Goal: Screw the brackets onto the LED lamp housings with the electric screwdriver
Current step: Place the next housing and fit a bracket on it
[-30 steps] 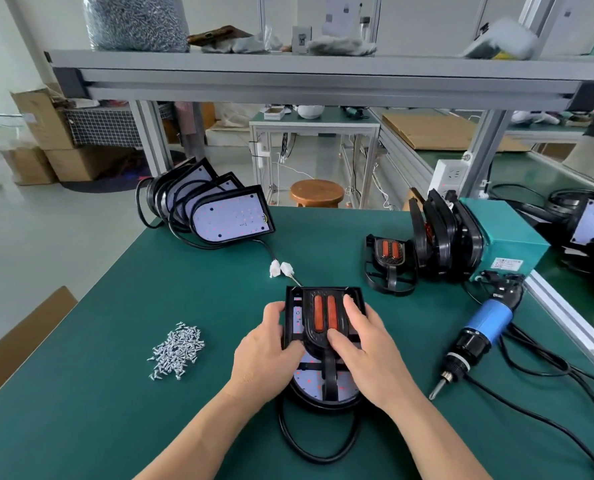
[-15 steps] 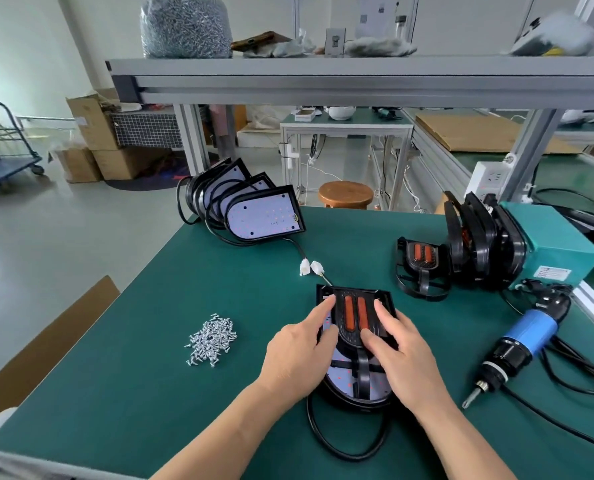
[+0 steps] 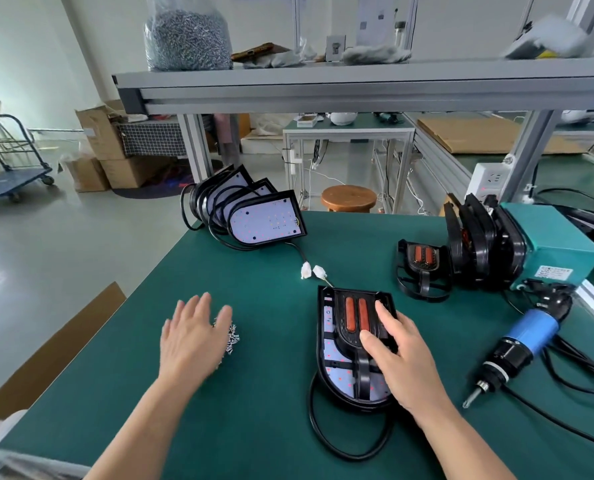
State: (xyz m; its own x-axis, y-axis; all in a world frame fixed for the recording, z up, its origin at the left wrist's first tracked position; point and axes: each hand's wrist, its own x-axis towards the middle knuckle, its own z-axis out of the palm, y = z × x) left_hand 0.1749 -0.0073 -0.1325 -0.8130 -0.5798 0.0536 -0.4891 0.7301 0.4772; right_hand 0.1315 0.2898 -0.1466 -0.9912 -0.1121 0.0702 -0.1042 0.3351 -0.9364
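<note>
- Left hand point(image 3: 193, 337): grip open, fingers spread, palm down over the screw pile point(image 3: 233, 338) on the left of the counter point(image 3: 254, 410). It covers most of the pile. I can't tell if it touches the screws.
- Right hand point(image 3: 397, 358): grip open, holding nothing. Fingers are straight and lie flat on the right side of the bracket point(image 3: 356, 313).
- The bracket sits on top of the lamp housing point(image 3: 332, 370), which lies LED side up at counter centre, just in front of me. The black cable point(image 3: 323, 438) loops out from its near end.
- Electric screwdriver point(image 3: 524, 337): lies on the counter right of that housing with no hand on it, bit pointing toward me.
- White connectors point(image 3: 311, 271): on the counter just beyond the housing.
- Bare housings point(image 3: 266, 220): leaning stack at back left, LED boards facing me.
- Another bracketed housing point(image 3: 422, 268): flat at back right. Behind it a row of housings point(image 3: 482, 244) stands on edge against the teal box point(image 3: 558, 244).
- Bag of screws point(image 3: 188, 36): on the shelf above.
</note>
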